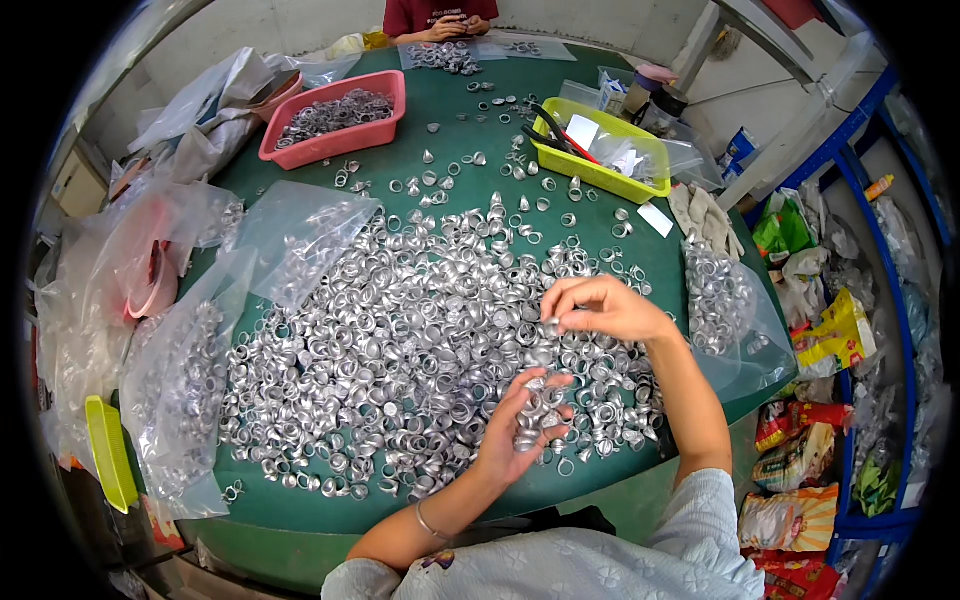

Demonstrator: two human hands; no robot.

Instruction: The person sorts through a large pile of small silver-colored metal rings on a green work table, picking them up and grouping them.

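A wide heap of silvery metal rings (400, 340) covers the middle of the green table (330, 510). My left hand (503, 440) is cupped palm up over the heap's near edge, fingers curled around several rings (538, 412). Just above it, my right hand (612, 310) pinches a single ring (550, 322) between thumb and fingertips. Its finer shape is too small to make out. The two hands are apart from each other.
Clear plastic bags of rings lie at the left (180, 380) and right (718, 305). Farther off stand a pink basin (290, 155) of rings and a yellow-green basket (655, 160) with pliers (560, 135). Across the table, a person's hands (447, 28) handle something small. Blue shelving (885, 235) is at right.
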